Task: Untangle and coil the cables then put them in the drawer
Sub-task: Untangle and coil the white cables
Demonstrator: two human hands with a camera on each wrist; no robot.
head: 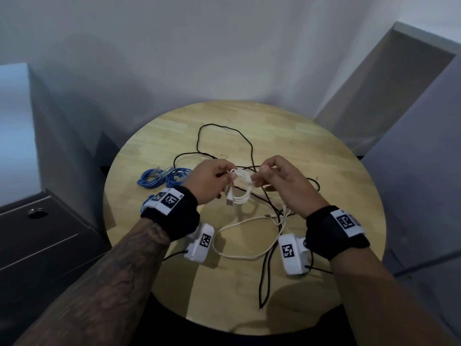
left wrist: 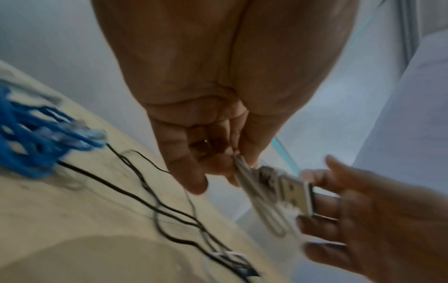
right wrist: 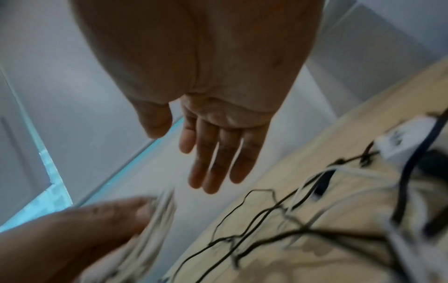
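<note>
Now coiling white cable (head: 240, 187), held up over round tabletop (head: 324, 156). Left hand (head: 208, 182) pinches loops tight at one side. Right hand (head: 279, 178): head view shows fingers bent near loops; wrist view shows fingers straight, so cannot tell if it grips. Plug end (left wrist: 297, 195) hangs loose by coil. Best way, I think: keep left pinch firm, keep loops same size, tuck plug end in. Black cable (head: 224, 136) and blue cable (head: 162, 176) lie on tabletop, waiting. Grey drawer unit (head: 37, 233) stands left, looks closed.
</note>
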